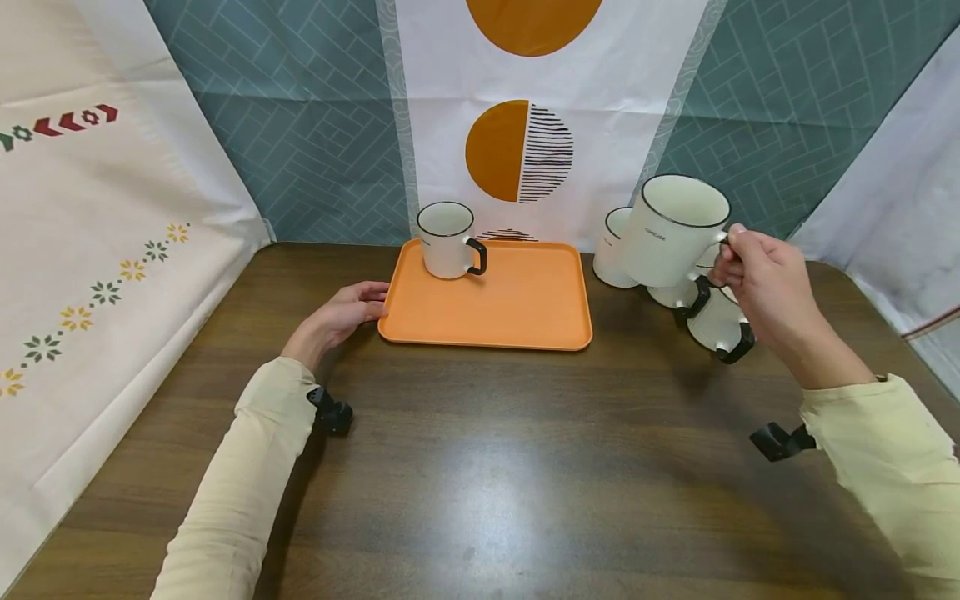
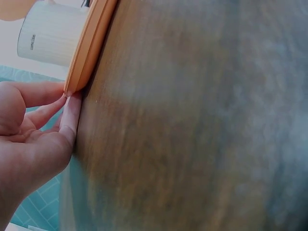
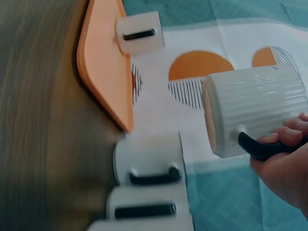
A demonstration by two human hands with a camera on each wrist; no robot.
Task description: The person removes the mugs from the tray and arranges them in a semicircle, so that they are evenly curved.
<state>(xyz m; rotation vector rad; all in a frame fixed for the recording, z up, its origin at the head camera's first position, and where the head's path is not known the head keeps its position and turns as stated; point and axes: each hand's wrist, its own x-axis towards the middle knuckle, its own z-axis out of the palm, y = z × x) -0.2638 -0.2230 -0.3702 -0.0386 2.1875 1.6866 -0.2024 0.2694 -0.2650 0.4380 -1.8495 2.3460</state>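
While your left grip (image 1: 341, 315), fingers extended, touches the orange tray (image 1: 487, 321) at its left edge, your right grip (image 1: 768, 287) clasps a raised mug (image 1: 667, 233) just left of it, handle (image 3: 255, 147) pointing right, mouth up, long axis near upright.

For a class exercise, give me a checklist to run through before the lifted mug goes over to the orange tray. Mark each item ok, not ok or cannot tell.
1. Mug grip: ok. The right hand holds the lifted mug by its black handle.
2. Clearance: ok. The right wrist view shows a gap between it and the standing mugs.
3. Bare space on the orange tray: ok. The mug on the tray stands toward the back left, leaving the right side bare.
4. Tray steadied: cannot tell. The left hand touches its left edge, but how firmly does not show.
5. Lifted mug over the tray: not ok. It is off to the right.
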